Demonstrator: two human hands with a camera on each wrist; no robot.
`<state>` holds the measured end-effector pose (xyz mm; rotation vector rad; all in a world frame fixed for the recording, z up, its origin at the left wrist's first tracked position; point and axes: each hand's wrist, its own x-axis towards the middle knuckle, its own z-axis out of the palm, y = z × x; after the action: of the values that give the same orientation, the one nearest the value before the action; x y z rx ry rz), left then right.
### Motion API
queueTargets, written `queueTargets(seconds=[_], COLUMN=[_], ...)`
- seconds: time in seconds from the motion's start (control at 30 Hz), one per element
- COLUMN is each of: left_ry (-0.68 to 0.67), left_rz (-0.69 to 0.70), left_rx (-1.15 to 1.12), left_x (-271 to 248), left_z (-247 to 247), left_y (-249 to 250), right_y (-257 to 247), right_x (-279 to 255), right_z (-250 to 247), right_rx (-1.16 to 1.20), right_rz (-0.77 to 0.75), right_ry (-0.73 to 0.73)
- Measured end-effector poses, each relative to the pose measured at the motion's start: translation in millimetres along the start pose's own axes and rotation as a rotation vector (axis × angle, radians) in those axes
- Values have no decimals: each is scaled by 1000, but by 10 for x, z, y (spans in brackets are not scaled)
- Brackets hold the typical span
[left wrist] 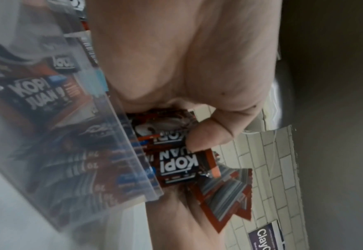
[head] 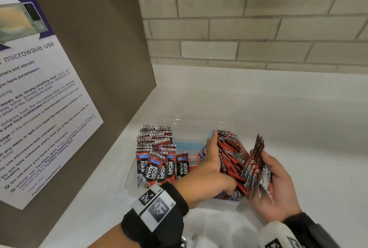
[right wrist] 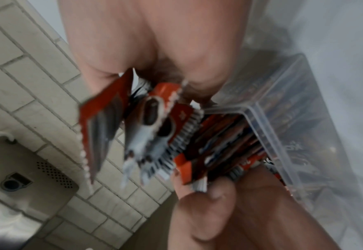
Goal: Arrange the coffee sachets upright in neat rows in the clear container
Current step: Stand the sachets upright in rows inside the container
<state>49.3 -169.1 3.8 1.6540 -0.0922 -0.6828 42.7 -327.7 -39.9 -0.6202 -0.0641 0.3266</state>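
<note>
A clear container [head: 191,125] sits on the white counter. Red-and-black coffee sachets [head: 155,148] stand upright in rows along its left side. At its right side my left hand [head: 216,160] grips a thick fanned bundle of sachets [head: 229,154], fingers on the far edge and thumb low at the near edge. Just right of the container, my right hand [head: 274,180] holds a smaller bundle of sachets [head: 256,162] on edge. In the left wrist view the thumb [left wrist: 206,135] presses on a sachet [left wrist: 176,167] beside the container wall [left wrist: 120,135]. The right wrist view shows blurred sachets [right wrist: 146,126] next to the container [right wrist: 294,135].
A brown side panel carrying a microwave-use notice [head: 39,98] closes off the left. A grey brick-tile wall [head: 249,28] runs behind the white counter [head: 298,118]. Something white and crumpled [head: 215,229] lies at the counter's near edge.
</note>
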Motion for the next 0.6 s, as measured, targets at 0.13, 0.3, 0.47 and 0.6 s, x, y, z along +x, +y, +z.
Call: queueTargets(seconds=[0.13,0.3,0.47,0.6], left_ry=[-25,-6,33,20], left_rz=[27,33,20,57], left_rx=[39,92,196,115], left_x=[-86,-90,-170,-229], left_z=[-66,-150,-214,-316], left_y=[86,125,122,101], right_y=[11,-36,-119,-176], right_x=[78,35,0,-50], right_z=[54,53,103,150], right_rx=[185,183,158,135], right_rz=[123,75,1,-41], right_ry=[105,175,261,281])
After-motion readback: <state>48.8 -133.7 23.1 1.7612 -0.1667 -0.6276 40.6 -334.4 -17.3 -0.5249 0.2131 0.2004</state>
